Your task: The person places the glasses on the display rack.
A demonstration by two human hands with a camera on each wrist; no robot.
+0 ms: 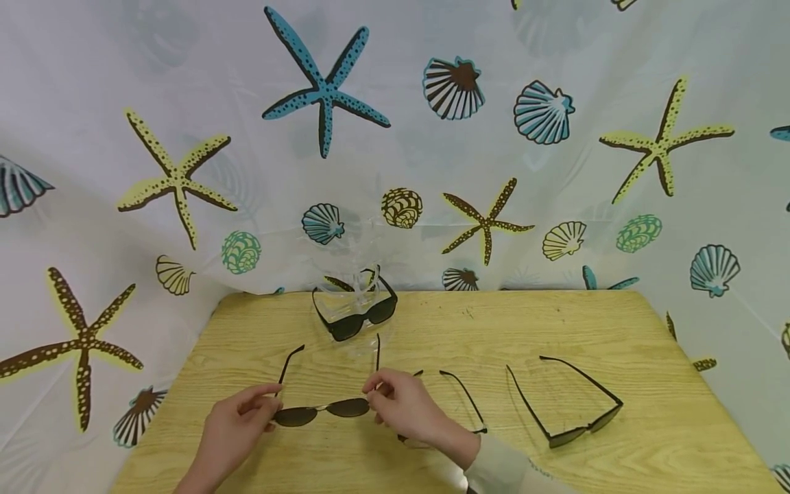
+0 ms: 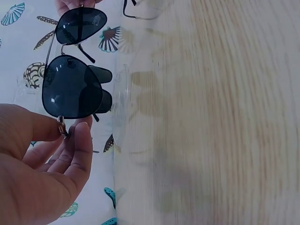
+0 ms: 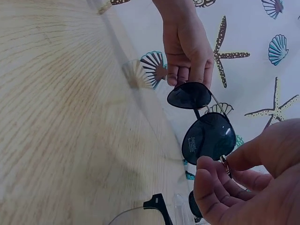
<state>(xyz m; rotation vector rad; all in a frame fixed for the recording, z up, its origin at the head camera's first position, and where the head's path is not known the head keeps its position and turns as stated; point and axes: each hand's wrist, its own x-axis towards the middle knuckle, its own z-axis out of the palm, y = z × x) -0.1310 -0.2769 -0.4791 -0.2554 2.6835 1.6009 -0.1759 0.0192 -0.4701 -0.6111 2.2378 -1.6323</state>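
Observation:
A pair of aviator sunglasses (image 1: 296,416) with dark lenses and a thin metal bridge is held up over the table, temples unfolded and pointing away from me. My left hand (image 1: 237,422) pinches the frame's left hinge corner between thumb and fingers. At the opposite corner, my right hand (image 1: 407,409) grips the other hinge. In the left wrist view the dark lenses (image 2: 72,86) stand just beyond the left fingertips. The right wrist view shows a small pale label on the lens (image 3: 208,138) nearest the right thumb.
Black sunglasses (image 1: 348,327) sit on a clear display stand (image 1: 360,285) at the back of the wooden table (image 1: 494,322). Thin-framed glasses (image 1: 465,392) lie partly behind my right forearm. Farther right rest dark sunglasses (image 1: 568,436), temples open. A shell-and-starfish curtain (image 1: 395,151) hangs behind.

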